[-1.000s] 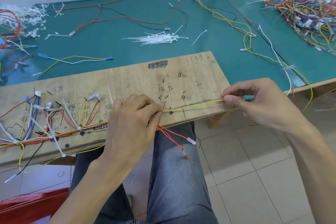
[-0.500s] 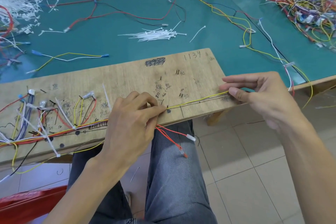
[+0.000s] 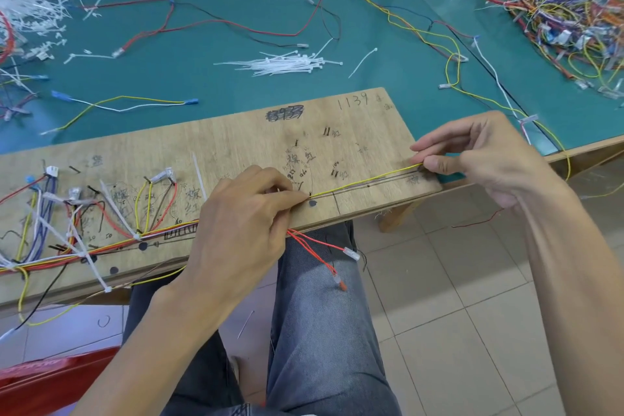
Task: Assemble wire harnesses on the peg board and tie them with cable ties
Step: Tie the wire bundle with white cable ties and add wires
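Green table (image 3: 236, 84) is being shown across the upper frame, with its near edge being overhung by the peg board (image 3: 236, 142). The board's long axis is running left to right, right end slightly up-frame. Bare board is being left open between and above the hands. Wire heap (image 3: 567, 3) is being kept upper right and cable ties (image 3: 287, 62) top centre, both well apart from the board. The yellow wire (image 3: 364, 181) is being pinched mid-frame by the curled fingers of the left hand (image 3: 243, 223). Its end is being pinched between thumb and forefinger of the right hand (image 3: 486, 159) at the board's right edge. It is being held taut along the near edge, pointing right and slightly up-frame.
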Action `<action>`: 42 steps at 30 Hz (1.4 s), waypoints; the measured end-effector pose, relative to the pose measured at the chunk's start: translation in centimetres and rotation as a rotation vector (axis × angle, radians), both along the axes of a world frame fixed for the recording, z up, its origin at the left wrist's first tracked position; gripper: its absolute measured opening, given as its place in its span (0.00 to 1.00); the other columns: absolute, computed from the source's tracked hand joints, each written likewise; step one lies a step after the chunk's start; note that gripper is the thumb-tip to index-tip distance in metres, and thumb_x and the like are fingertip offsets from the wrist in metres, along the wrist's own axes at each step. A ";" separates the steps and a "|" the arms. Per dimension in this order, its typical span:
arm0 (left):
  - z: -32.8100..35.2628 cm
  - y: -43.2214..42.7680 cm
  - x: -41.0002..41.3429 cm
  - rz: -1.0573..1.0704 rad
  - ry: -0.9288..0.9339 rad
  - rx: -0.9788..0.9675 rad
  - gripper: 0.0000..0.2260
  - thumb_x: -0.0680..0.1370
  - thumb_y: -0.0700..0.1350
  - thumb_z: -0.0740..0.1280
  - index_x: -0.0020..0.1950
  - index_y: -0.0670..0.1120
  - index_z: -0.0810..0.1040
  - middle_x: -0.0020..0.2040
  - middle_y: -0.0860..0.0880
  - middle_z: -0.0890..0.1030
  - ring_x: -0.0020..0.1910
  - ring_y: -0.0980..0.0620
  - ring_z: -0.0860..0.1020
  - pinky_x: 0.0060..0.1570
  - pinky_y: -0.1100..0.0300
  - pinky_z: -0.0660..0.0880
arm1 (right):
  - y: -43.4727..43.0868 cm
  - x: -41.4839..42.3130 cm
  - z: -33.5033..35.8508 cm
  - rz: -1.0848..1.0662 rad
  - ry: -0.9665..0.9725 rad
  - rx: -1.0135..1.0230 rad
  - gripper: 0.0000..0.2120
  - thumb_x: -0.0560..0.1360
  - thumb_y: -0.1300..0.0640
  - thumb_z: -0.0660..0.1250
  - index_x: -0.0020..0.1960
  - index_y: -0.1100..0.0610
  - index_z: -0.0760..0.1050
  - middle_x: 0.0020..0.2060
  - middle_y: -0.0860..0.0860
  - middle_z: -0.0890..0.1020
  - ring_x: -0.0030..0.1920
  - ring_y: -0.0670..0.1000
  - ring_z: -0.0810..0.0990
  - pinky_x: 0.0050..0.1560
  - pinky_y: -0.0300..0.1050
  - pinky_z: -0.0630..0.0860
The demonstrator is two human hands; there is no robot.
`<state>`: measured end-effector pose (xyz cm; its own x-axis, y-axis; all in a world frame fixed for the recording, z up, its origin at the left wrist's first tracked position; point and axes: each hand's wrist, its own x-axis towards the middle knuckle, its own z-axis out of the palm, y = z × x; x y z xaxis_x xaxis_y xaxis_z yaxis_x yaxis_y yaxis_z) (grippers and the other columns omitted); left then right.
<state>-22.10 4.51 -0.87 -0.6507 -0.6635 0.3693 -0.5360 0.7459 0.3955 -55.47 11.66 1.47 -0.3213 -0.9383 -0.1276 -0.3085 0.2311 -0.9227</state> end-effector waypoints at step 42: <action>1.3 -0.3 -0.8 -0.009 -0.146 -0.033 0.08 0.76 0.39 0.75 0.51 0.50 0.89 0.47 0.53 0.82 0.47 0.45 0.82 0.35 0.46 0.78 | 0.2 2.6 -0.2 0.130 0.879 0.033 0.38 0.64 0.76 0.68 0.63 0.43 0.68 0.39 0.42 0.79 0.45 0.49 0.81 0.41 0.51 0.77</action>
